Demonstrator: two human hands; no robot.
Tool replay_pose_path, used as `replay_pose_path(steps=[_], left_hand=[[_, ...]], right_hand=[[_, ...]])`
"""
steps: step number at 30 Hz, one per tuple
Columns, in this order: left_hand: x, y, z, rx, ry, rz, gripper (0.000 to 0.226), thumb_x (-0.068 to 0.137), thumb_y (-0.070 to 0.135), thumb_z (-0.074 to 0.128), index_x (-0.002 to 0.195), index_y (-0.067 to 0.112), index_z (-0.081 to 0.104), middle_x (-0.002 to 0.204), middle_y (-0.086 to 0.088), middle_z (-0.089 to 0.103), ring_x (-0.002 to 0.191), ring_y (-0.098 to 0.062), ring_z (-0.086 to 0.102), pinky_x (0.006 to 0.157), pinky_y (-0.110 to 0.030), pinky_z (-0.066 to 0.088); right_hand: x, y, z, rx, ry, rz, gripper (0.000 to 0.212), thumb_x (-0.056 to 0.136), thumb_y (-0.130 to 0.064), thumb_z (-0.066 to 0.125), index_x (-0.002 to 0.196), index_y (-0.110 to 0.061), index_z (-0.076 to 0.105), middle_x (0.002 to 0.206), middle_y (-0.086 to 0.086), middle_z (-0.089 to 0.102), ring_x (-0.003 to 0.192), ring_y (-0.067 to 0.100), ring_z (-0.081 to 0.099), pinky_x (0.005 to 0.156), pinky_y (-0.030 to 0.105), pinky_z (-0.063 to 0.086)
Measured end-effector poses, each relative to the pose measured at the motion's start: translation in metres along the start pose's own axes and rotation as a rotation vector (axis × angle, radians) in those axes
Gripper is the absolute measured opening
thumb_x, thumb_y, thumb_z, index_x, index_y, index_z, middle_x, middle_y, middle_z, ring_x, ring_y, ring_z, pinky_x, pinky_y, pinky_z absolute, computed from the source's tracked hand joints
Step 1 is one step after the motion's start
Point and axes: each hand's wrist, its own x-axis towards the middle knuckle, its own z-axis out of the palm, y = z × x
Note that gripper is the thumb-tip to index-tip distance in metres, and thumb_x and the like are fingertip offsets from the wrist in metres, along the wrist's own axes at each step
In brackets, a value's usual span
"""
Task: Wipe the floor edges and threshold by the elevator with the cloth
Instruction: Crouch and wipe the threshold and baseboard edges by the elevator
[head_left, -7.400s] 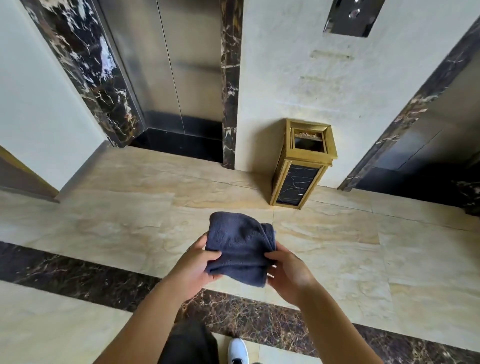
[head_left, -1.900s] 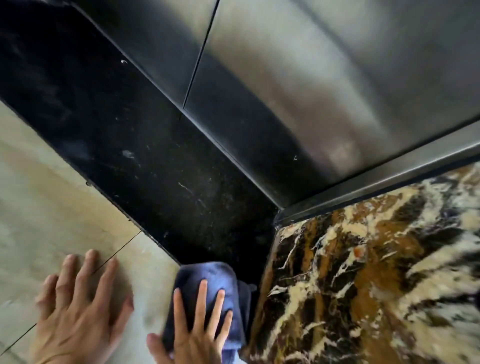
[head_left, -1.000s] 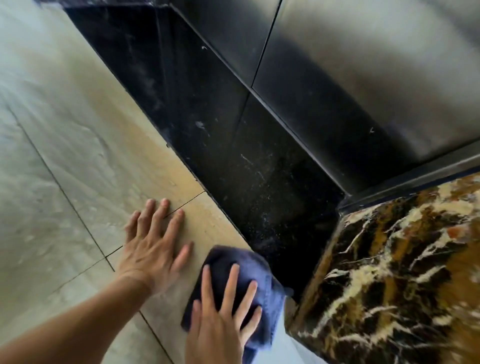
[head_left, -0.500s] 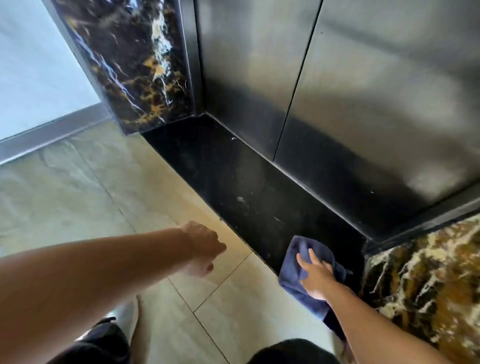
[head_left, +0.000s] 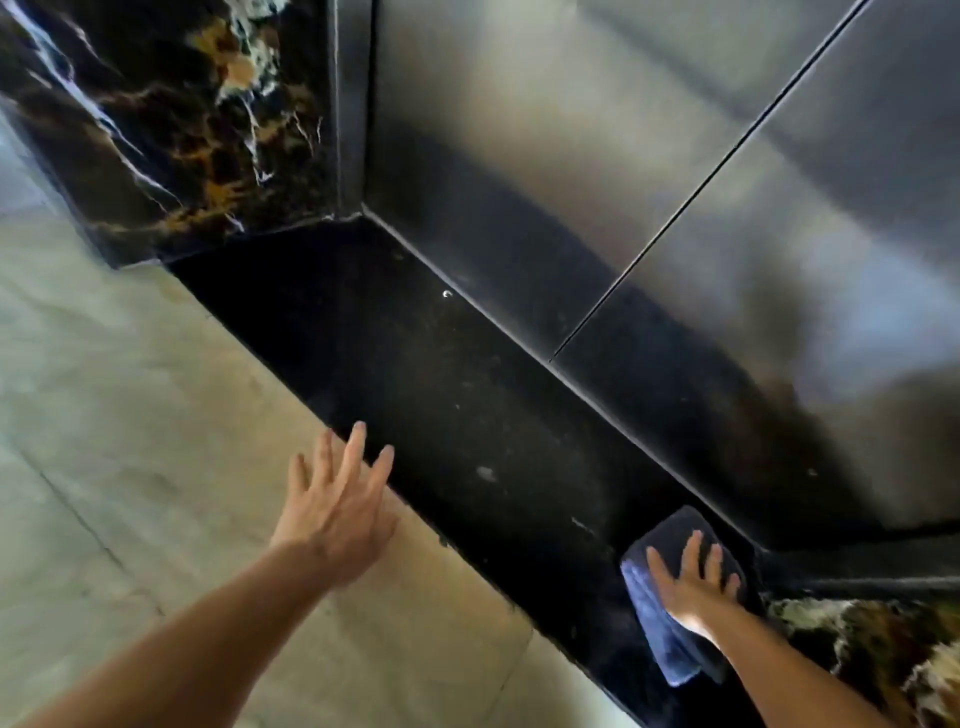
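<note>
A folded dark blue cloth (head_left: 655, 618) lies on the black stone threshold (head_left: 441, 415) at its right end, close to the elevator door's bottom edge. My right hand (head_left: 688, 579) presses flat on the cloth with fingers spread. My left hand (head_left: 337, 504) is open with fingers apart, held over the seam between the beige floor tile (head_left: 130, 415) and the threshold. The threshold shows dust specks and pale smudges.
Closed steel elevator doors (head_left: 675, 208) rise behind the threshold. Dark marble jambs with gold veins stand at the left (head_left: 171, 130) and lower right (head_left: 883, 654). Beige floor tiles spread to the left and toward me.
My right hand slid the cloth up onto the threshold toward the door corner. My left hand went from a loose fist to open fingers. The view came closer to the floor.
</note>
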Motion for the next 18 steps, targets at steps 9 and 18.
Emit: replay_pose_path(steps=[9,18], left_hand=[[0.158,-0.131,-0.024,-0.145,0.338,-0.132,0.081,0.088,0.062,0.039,0.150,0.010,0.029,0.159,-0.029,0.017,0.144,-0.054,0.012,0.110,-0.073,0.019],[0.168,-0.144,0.000,-0.300,0.335,-0.120,0.087,0.079,0.069,0.036,0.151,0.020,0.024,0.164,-0.015,0.008,0.143,-0.052,0.021,0.106,-0.072,0.030]], right_hand=[[-0.015,-0.249,-0.033,0.403,0.514,0.257,0.070,0.095,-0.058,0.032,0.154,-0.023,0.022,0.162,0.013,0.024,0.146,0.042,0.018,0.112,0.068,0.011],[-0.041,-0.517,-0.078,0.063,0.348,-0.729,0.062,0.098,-0.053,0.023,0.154,-0.037,0.003,0.166,0.007,-0.008,0.147,0.038,-0.021,0.112,0.061,-0.018]])
